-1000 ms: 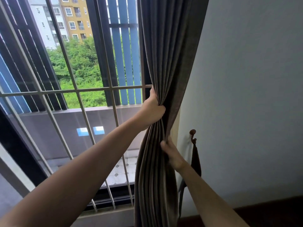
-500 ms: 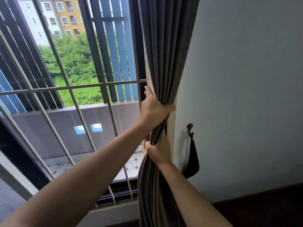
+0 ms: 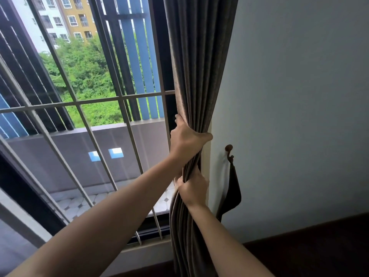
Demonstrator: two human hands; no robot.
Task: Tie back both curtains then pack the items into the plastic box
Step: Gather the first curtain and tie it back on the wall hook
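- Grey-brown cloth fills the middle of the view: the curtain (image 3: 199, 76) hangs in tight upright folds from twelve o'clock down to six o'clock, drawn into a narrow bunch against the edge of the pale wall (image 3: 299, 96).
- At the centre, the left hand (image 3: 185, 140) has its grip clamped round the gathered folds. One digit points up along the window-side edge and another reaches across the front toward the wall.
- Directly below, at six o'clock of it, the right hand (image 3: 192, 189) also has its grip clamped on the curtain, fingers curled round the bunch. The two hands sit very close; I cannot tell whether they touch.
- A small brown hook (image 3: 229, 150) is fixed to the wall at three o'clock of the hands, just beside the curtain but apart from it.
- From the hook a dark tie-back (image 3: 231, 188) hangs limp toward five o'clock, clear of the curtain and of both hands.
- Pale window bars (image 3: 95, 100) cross the glass at nine o'clock. Beyond them are a balcony wall, blue slats, green trees and apartment blocks toward eleven o'clock.
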